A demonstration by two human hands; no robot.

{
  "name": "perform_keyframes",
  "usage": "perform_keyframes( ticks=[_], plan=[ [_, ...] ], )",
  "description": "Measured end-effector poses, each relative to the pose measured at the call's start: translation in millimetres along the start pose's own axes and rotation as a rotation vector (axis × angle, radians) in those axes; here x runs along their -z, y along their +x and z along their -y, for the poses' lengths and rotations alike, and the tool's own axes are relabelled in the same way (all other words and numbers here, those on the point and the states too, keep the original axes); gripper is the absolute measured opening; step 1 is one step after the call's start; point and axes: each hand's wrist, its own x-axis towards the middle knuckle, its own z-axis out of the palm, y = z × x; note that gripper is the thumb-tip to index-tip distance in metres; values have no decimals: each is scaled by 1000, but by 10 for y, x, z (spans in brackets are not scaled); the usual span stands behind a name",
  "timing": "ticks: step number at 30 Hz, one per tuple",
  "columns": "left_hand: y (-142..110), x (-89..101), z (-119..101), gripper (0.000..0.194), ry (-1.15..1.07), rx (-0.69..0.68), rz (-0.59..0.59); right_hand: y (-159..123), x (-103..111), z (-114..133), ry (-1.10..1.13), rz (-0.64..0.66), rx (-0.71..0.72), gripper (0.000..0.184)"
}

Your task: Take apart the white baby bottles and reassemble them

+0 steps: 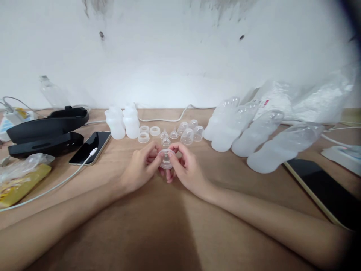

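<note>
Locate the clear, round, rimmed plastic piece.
The clear piece is held between the left hand and right hand, slightly left of centre in the head view, just short of the small clear pointed teats.

Brown tabletop [135, 229]: white bottles [131, 126], rings [143, 140], clear teats [174, 133], domed caps [187, 137], two phones [89, 148], white cable [169, 120]

Slim bare forearms [73, 210], bare hands [143, 165]

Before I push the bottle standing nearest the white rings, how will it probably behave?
The bottle may tip, since it stands taller than wide. It is probably light, as its frosted wall looks like plastic. Pushed left, it could knock the neighbouring bottle.
</note>
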Motion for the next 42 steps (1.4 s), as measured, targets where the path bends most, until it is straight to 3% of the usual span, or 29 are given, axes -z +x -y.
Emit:
perform_keyframes(
  ticks=[5, 8, 15, 23, 29, 34, 37, 42],
  plan=[
    [4, -1, 9, 15, 42, 14, -21, -4, -22, 1, -100, -19, 53, 9],
    [24, 23, 24, 15, 52, 25, -14, 16, 5, -29, -45, 0, 9, 9],
    [34, 115, 62, 13, 47, 22, 96, 35, 107, -56, 53, 72, -52, 16],
    [14, 72, 66, 10, 213, 50, 19, 14, 62, -74, -46, 54, -70, 12],
    [-7, 121, 52, 8, 350, -31, 76, 7, 90, -75, -34, 65, -67, 20],
    [-21, 65, 81, 10, 480, -74, -27, 9, 50, -68, -68, 18, -85, 20],
    [-25, 34, 110, 7, 512, -55, -50, 12, 49, -79, -20, 17, -126, 21],
    [-37, 90, 121, 11, 708, -59, -25, 20, 92, -70, 254, 59, -257, 42]
  ],
)
